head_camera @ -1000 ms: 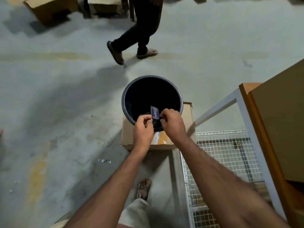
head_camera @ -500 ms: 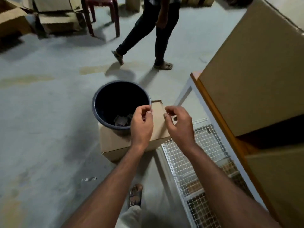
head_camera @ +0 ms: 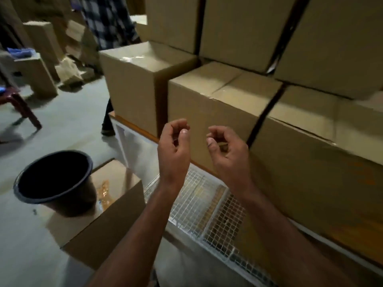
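Wire-mesh shelving point(head_camera: 199, 204) lies nearest, under the forearms. The left hand point(head_camera: 173, 150) and right hand point(head_camera: 228, 154) hover loosely curled and empty just before the taped carton point(head_camera: 207, 104). Gripping its opposite lower edges seems wisest. Stacked boxes point(head_camera: 244, 27) rise behind.

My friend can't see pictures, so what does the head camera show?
Two empty hands, the left hand and the right hand, hover with fingers loosely curled before stacked cardboard boxes. Lower left, a dark bucket sits on a smaller box.
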{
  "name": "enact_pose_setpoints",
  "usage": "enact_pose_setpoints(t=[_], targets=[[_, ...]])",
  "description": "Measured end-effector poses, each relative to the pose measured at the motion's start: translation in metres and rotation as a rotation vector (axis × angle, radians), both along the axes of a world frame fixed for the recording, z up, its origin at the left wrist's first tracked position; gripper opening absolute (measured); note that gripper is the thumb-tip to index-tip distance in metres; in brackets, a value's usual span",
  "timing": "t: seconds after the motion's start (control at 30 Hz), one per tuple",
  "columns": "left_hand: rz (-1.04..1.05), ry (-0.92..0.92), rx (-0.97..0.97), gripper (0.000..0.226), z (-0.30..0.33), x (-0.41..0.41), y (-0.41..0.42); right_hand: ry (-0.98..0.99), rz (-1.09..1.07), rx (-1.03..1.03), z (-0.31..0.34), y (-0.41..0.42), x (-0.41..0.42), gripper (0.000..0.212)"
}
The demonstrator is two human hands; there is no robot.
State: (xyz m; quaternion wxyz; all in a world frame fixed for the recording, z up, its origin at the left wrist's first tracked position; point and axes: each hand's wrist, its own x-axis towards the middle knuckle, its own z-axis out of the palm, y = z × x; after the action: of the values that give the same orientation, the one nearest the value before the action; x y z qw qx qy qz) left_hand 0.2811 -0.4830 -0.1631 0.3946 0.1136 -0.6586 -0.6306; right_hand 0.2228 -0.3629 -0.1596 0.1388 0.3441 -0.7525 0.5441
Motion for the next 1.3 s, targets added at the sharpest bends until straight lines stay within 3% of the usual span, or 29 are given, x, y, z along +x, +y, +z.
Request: enact_pose_setpoints(t=[0.27,0.47,0.67,0.93,1.3], targets=[[-0.360,0.090,-0.066,0.019,0.038,0.014,0.204,0.105,-0.357,-0.120,0.030,0.234,0.048,0.019],[-0.728,0.056,-0.157,0.017,0.059,0.015,0.324,0.137,-0.605,-0.138,0.041,0.365,0.074,0.020],[-1.051,-0.098,-0.487,0.031,0.060,-0.014,0.418,0.158,-0.877,-0.141,0.039,0.465,0.096,0.013],[-1.228,-0.070,-0.536,0.029,0.063,-0.062,0.522,0.065,-1.223,-0.078,0.045,0.563,0.096,0.012],[-1.417,-0.082,-0.554,0.031,0.051,-0.100,0.673,0.092,-1.498,-0.053,0.026,0.693,0.079,0.010]])
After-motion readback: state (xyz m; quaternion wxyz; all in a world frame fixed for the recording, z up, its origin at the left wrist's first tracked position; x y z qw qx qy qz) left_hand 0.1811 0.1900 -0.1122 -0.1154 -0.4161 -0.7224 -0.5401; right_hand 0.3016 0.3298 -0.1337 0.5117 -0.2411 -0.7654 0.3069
